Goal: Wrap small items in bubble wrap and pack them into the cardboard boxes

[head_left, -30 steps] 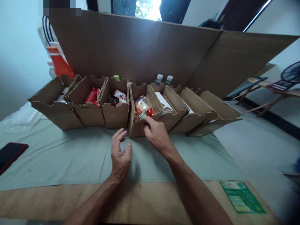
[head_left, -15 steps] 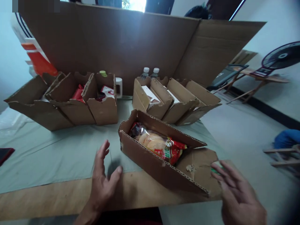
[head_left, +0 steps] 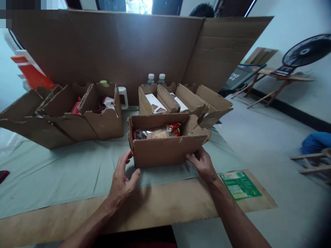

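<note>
An open-topped cardboard box (head_left: 165, 153) sits lengthwise before me, its flap raised at the right end. Inside lies a clear and red food packet (head_left: 160, 133) with pale round pieces showing. My right hand (head_left: 203, 163) grips the box's lower right corner, thumb on the front and fingers partly hidden behind the end. At the left end, my left hand (head_left: 125, 177) is open, thumb spread away from the fingers. Its fingertips are close to the box's lower left corner; whether they touch it I cannot tell.
Cardboard bins with red packets (head_left: 77, 106) stand at left; more bins with white boxes (head_left: 155, 103) are behind the box. Two bottles (head_left: 155, 80) and a white handled container (head_left: 123, 97) stand before a tall cardboard screen (head_left: 124, 48). A green label (head_left: 241, 186) marks the table's right edge.
The box has turned from slanting toward me to lying across the table, and its right-end flap is now raised. My right hand has moved left and forward onto its corner.
</note>
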Motion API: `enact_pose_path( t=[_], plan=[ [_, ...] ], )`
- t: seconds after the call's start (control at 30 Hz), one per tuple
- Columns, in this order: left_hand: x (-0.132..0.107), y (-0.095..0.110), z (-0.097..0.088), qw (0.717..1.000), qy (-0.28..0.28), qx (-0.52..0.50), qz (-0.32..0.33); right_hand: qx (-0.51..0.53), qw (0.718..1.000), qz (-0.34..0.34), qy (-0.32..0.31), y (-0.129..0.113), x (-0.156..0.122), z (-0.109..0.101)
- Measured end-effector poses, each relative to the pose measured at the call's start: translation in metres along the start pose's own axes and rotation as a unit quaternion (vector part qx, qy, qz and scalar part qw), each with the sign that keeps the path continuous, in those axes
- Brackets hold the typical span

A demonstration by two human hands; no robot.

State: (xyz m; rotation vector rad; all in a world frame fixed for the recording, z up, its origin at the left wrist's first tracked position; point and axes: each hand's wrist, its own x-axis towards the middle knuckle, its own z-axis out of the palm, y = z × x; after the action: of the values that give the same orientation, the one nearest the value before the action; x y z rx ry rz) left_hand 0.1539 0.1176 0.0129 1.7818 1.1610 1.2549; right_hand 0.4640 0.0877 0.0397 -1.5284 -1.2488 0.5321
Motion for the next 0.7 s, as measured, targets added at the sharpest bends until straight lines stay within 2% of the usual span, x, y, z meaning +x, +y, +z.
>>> enact_pose_path(
  t=[0.07, 0.2, 0.43, 0.53, 0.7],
  plan=[
    [0.005, -0.005, 0.004, 1.0, -0.004, 0.008, -0.011, 0.015, 1.0, 0.0, -0.001, 0.01, 0.002, 0.002],
    [0.007, -0.009, 0.01, 0.998, -0.045, 0.03, -0.013, 0.012, 1.0, 0.014, -0.011, 0.031, -0.017, 0.004],
    [0.018, -0.018, 0.028, 0.992, -0.053, 0.071, 0.088, -0.002, 0.998, 0.026, 0.049, 0.047, -0.037, -0.001],
    [0.022, -0.022, 0.029, 0.993, -0.069, 0.058, 0.078, -0.013, 0.997, 0.051, 0.054, 0.05, -0.042, 0.005],
    [0.023, -0.026, 0.022, 0.991, -0.119, 0.033, 0.05, -0.035, 0.996, 0.063, 0.06, 0.052, -0.039, 0.01]
  ],
)
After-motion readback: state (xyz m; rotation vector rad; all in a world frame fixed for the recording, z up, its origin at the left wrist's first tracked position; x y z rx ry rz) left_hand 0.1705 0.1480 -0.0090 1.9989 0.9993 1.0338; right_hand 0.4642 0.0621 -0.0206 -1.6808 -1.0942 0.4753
